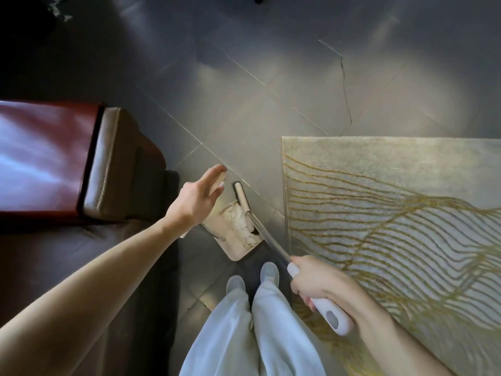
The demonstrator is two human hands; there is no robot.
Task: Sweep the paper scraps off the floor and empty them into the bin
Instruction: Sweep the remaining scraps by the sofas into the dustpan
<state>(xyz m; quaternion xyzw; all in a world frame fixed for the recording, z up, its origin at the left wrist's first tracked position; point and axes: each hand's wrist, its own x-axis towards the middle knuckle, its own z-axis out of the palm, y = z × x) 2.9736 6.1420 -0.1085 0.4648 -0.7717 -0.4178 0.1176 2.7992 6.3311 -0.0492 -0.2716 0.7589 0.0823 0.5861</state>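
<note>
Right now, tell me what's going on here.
A person stands on the tiled floor between a red leather seat and a patterned rug. The right hand grips the broom, whose head sits at the mouth of the dustpan. White paper scraps lie in the dustpan. The left hand reaches over it with straight fingers. No bin is in view.
</note>
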